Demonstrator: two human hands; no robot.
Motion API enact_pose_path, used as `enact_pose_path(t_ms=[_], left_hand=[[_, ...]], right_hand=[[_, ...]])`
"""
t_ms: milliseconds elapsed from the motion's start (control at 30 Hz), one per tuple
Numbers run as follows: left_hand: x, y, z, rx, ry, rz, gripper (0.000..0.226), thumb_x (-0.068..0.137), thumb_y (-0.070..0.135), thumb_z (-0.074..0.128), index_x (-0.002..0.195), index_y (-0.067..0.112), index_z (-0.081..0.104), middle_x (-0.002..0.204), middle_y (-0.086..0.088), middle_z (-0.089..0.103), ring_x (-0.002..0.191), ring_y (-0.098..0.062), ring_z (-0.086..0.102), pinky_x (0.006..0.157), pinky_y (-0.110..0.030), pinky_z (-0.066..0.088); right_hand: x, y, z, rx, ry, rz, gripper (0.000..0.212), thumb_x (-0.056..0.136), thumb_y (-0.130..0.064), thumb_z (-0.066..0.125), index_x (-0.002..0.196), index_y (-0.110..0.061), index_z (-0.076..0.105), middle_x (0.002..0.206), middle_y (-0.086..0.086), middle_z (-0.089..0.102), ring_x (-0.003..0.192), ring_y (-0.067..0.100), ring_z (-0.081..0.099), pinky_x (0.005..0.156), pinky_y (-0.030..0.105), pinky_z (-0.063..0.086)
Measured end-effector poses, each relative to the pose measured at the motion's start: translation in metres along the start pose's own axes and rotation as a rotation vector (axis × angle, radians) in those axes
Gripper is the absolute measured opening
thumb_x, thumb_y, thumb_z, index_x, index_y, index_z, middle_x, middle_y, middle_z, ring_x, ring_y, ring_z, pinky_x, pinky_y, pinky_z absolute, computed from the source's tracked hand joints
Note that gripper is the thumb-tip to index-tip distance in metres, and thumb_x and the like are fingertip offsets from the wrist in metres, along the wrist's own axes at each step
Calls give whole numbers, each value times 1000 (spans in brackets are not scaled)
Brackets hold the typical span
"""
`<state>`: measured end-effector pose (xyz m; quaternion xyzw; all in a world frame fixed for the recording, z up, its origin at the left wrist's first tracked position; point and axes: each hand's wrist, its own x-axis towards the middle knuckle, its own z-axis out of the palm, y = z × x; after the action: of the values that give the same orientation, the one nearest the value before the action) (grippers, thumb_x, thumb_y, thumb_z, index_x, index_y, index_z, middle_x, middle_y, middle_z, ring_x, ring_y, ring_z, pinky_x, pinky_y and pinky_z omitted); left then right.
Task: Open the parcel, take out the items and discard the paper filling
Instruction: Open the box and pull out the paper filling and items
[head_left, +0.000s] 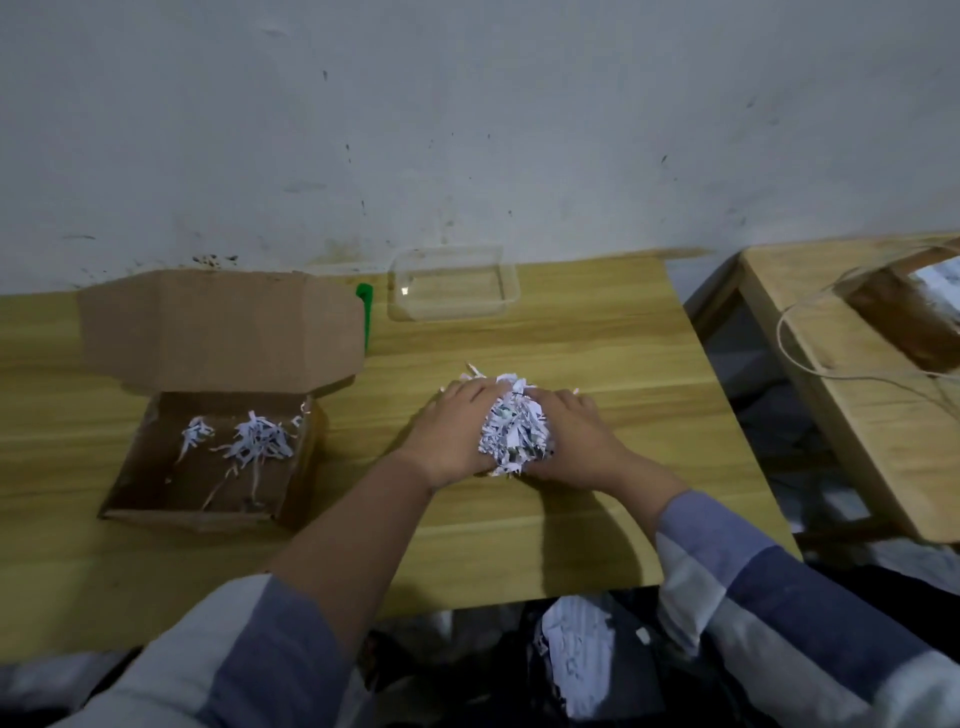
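The left hand (449, 434) and the right hand (574, 436) press together around a pile of shredded paper (514, 434) on the wooden worktop (571, 343), each hand cupped against its side. The cardboard box (208, 462) sits open to the left, with a few paper strips (254, 439) inside. A clear plastic tub (453, 283) stands near the wall, beside a green thing (365, 306).

Left hand (451, 435): palm inward, fingers curved, pressing from the left.
Right hand (570, 435): palm inward, mirroring from the right.
Forearms: both extended forward, converging; sleeves pushed up.
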<state>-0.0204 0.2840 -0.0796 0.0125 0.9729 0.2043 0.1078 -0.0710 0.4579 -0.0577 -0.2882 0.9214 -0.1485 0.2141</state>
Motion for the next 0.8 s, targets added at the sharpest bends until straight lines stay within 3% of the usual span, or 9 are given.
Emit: enact_pose_path(t_ms=[100,167,233,333,433,533,667,800], left_hand=[[-15,1,-7,16,-14,8,108,66,40,80,150,35,13,160,11,11,146,-17,12,119,-44,17],[-22,2,-10,-9,-17,19,109,65,49,79,149,39,10,159,14,9,146,-15,8,120,-44,13],[-25,6,-9,-45,8,56,93,68,49,74,146,41,23,157,13,17,145,-16,13,119,-46,15],[-27,13,-5,-22,71,81,61,76,36,68,132,35,45,150,13,32,141,-15,24,116,-44,21],[-30,9,1,63,162,56,45,81,25,62,125,31,54,145,11,40,137,-15,33,115,-39,22],[-40,-7,5,17,203,-26,40,83,20,60,123,27,54,142,8,44,133,-17,37,109,-36,27],[-53,-12,5,-83,220,-107,40,74,21,63,112,32,55,138,10,45,132,-17,38,106,-38,29],[-48,4,-1,-44,247,-84,53,70,33,68,121,32,51,148,7,35,141,-19,25,116,-45,17]], right_hand=[[-8,10,-3,86,7,14,100,65,-42,79,146,-29,21,146,7,34,131,30,28,108,36,25],[-15,13,-4,179,63,2,88,71,-40,76,144,-33,28,148,6,34,133,30,27,109,35,24],[-20,13,-2,242,151,-21,63,78,-32,71,136,-33,44,142,6,43,131,27,33,108,34,27],[-22,10,7,210,301,-75,25,81,-22,68,105,-28,69,121,4,59,113,27,50,101,38,40],[-25,19,12,78,362,-93,12,79,-22,70,88,-28,73,105,1,65,97,28,58,82,41,49],[-33,33,9,53,403,-24,9,79,-22,69,85,-27,73,96,-3,67,90,27,58,77,35,45],[-40,40,7,-16,429,46,13,87,-30,60,83,-27,72,95,-3,72,95,28,59,91,38,35],[-38,32,-1,15,431,97,10,88,-25,59,90,-24,68,91,-2,73,91,24,62,110,44,26]])
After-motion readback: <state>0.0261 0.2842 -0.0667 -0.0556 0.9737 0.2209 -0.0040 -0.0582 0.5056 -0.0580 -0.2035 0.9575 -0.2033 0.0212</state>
